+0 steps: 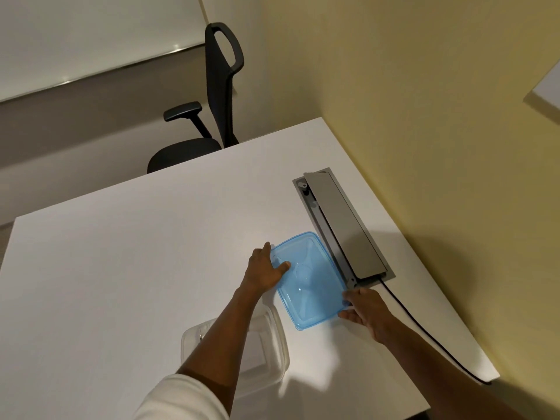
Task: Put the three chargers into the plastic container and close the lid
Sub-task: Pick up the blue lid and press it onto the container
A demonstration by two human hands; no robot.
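Container (274, 344) clear plastic, sits open on the table (121, 283) under the left forearm | blue lid (312, 286) lies flat beside it | left hand (266, 269) grip pinching lid's far-left edge | right hand (365, 309) grip clasping its near-right corner | chargers not visible

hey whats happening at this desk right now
A person is handling a blue plastic lid lying on the white desk. The left hand rests on its left edge with the thumb on top, and the right hand holds its near right corner. The clear plastic container sits open just below, partly hidden by the left forearm. Something small shows inside it, but the chargers cannot be made out. The lid is not yet on the container.
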